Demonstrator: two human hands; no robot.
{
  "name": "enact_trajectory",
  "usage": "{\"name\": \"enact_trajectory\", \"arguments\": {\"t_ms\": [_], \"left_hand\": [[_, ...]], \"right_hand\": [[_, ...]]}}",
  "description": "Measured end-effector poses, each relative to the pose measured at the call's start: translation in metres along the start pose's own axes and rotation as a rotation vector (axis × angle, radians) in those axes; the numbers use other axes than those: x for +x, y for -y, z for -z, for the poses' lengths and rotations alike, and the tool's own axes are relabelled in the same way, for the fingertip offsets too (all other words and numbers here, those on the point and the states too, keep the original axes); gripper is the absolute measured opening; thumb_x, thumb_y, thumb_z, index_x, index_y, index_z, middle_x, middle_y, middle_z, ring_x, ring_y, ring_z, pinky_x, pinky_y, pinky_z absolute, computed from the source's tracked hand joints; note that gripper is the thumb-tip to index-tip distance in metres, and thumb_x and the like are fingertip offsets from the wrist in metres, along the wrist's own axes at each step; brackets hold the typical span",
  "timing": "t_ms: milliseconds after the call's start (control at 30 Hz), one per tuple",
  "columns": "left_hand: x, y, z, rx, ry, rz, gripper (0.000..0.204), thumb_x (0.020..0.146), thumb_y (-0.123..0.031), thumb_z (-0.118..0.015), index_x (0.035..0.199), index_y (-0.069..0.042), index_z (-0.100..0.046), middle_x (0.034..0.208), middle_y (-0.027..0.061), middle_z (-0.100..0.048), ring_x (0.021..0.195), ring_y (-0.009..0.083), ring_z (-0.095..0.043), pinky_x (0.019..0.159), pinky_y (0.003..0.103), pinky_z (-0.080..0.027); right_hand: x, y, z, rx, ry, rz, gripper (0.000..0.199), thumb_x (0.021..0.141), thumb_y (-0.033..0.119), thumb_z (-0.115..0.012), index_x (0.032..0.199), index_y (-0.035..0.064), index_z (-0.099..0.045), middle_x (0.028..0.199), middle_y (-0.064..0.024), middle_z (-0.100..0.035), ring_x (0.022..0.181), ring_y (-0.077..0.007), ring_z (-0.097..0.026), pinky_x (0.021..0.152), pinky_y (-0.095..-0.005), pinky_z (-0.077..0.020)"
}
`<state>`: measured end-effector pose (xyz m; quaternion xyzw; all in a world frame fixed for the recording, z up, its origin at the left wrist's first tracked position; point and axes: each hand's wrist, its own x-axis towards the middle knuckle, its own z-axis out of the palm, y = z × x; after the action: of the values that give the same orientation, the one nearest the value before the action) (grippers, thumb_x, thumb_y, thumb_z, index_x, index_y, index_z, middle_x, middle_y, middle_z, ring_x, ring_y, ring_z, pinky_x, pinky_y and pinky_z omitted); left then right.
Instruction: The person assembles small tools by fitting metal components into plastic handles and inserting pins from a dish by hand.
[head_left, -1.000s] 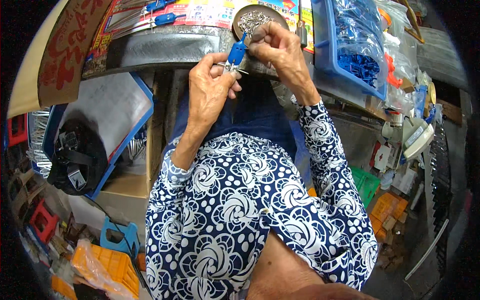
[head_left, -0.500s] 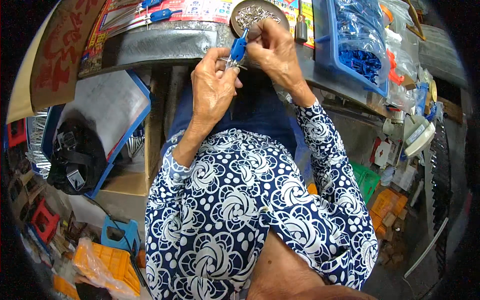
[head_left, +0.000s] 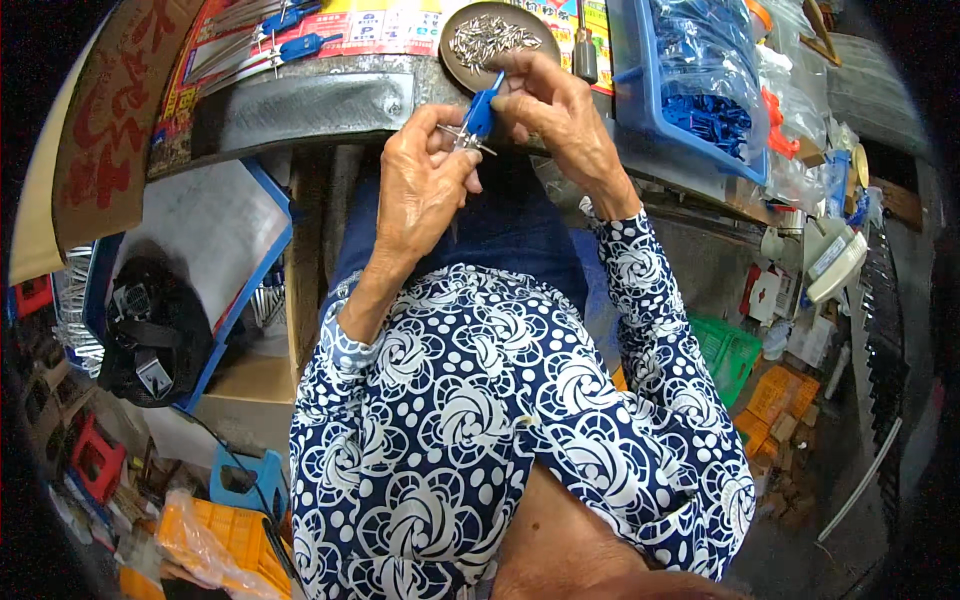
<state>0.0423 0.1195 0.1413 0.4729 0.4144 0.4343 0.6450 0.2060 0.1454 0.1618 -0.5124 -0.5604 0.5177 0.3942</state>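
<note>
My left hand [head_left: 425,175] pinches a blue plastic piece [head_left: 481,115] with a narrow blue tongue at its upper end. Metal parts [head_left: 464,138], including a thin crosswise rod, stick out at its lower end by my left fingertips. Beside the tongue, my right hand [head_left: 565,115] is closed, with thumb and index fingertips drawn toward the piece. Whatever lies between those fingertips is too small to make out. Just beyond both hands, at the table edge, sits a round brown dish [head_left: 452,58] holding many small silvery metal pins [head_left: 490,42].
Similar blue pieces with long metal rods [head_left: 310,46] lie at the far left of the table. A metal plate [head_left: 300,105] lines its front edge. On the right are a small dark bottle [head_left: 585,60] and a blue crate [head_left: 648,100] of bagged blue parts. Crates and stools fill the floor.
The blue piece has tilted further to the right, and my right hand now sits slightly lower against it. More of the dish of pins shows. The whole view has shifted a little.
</note>
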Motion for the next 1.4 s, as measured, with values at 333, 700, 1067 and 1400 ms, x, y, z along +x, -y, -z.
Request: {"name": "enact_trajectory", "arguments": {"t_ms": [333, 700, 1067, 1400], "left_hand": [[0.007, -0.005, -0.005, -0.125, 0.065, 0.117, 0.027, 0.075, 0.004, -0.054, 0.101, 0.005, -0.047, 0.072, 0.0095, -0.06, 0.052, 0.0086, -0.053, 0.042, 0.017, -0.04], [0.021, -0.013, -0.013, -0.227, 0.011, 0.109, 0.022, 0.071, 0.007, -0.053, 0.093, 0.005, -0.047, 0.063, 0.0078, -0.056, 0.047, 0.0091, -0.052, 0.037, 0.018, -0.037], [0.021, -0.013, -0.011, -0.03, 0.02, 0.069, 0.021, 0.07, 0.006, -0.052, 0.09, 0.003, -0.049, 0.058, 0.0058, -0.055, 0.045, 0.0074, -0.05, 0.037, 0.018, -0.037], [0.019, -0.009, -0.002, -0.256, 0.081, 0.147, 0.027, 0.077, 0.002, -0.053, 0.102, 0.003, -0.043, 0.074, 0.0113, -0.059, 0.055, 0.0112, -0.053, 0.042, 0.019, -0.04]], "right_hand": [[-0.001, -0.005, 0.008, 0.203, 0.004, -0.096, 0.039, 0.075, 0.005, -0.059, 0.111, -0.0046, -0.048, 0.082, -0.0023, -0.052, 0.063, -0.006, -0.048, 0.05, -0.0181, -0.0369], [0.005, -0.009, 0.009, 0.364, -0.043, -0.012, 0.037, 0.08, 0.006, -0.057, 0.113, -0.0084, -0.046, 0.092, -0.0088, -0.055, 0.071, -0.0113, -0.053, 0.06, -0.0211, -0.0432], [0.008, -0.001, 0.013, 0.208, -0.025, -0.043, 0.036, 0.079, 0.008, -0.06, 0.109, -0.0084, -0.048, 0.084, -0.0083, -0.057, 0.062, -0.0106, -0.052, 0.055, -0.0204, -0.0431], [0.012, 0.002, 0.039, 0.007, -0.057, -0.021, 0.029, 0.08, 0.013, -0.059, 0.103, -0.0056, -0.054, 0.079, -0.0067, -0.06, 0.061, -0.0093, -0.054, 0.051, -0.0203, -0.0434]]}}
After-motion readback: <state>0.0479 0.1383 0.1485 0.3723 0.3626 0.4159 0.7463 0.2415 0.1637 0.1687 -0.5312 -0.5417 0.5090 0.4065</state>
